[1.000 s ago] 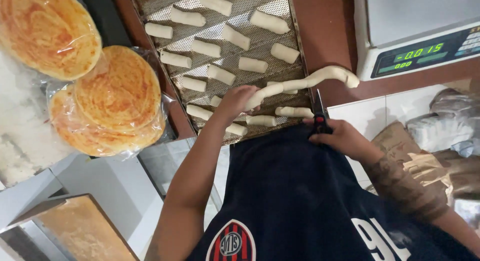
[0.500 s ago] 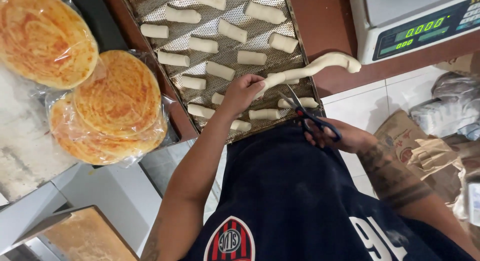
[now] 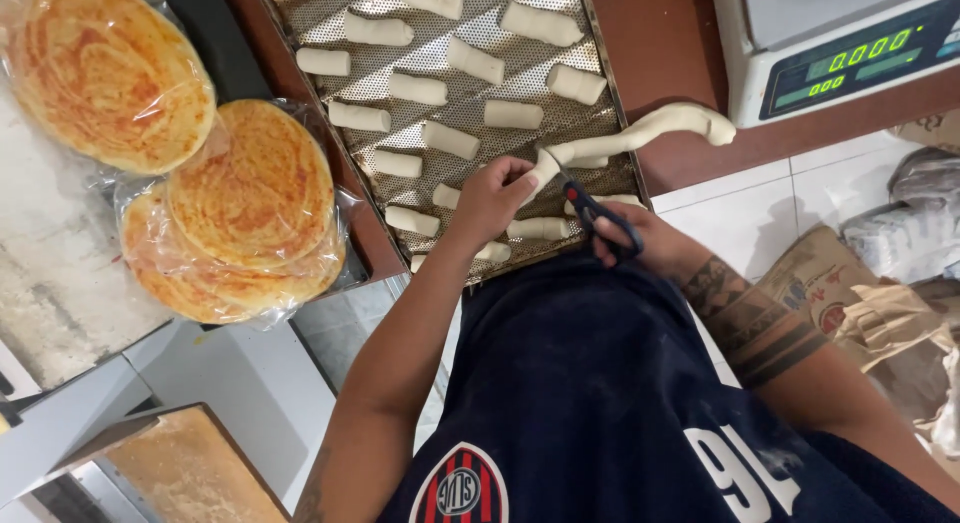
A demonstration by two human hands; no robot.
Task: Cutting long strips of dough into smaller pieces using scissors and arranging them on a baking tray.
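The left hand (image 3: 492, 195) is pinching the near end of a long dough rope (image 3: 640, 133), fingers clamped on it just over the perforated tray (image 3: 300, 13); the right hand (image 3: 640, 245) is gripping dark-handled scissors (image 3: 590, 208), fingers closed through the loops, blades meeting the rope beside the left fingertips. The rope's far end is hanging past the tray edge toward the scale (image 3: 840, 43); it could sag, stretch or drop onto the counter, giving uneven cuts; blades working this close could nip a finger, and a falling piece could stick to the cut pieces (image 3: 415, 88) below.
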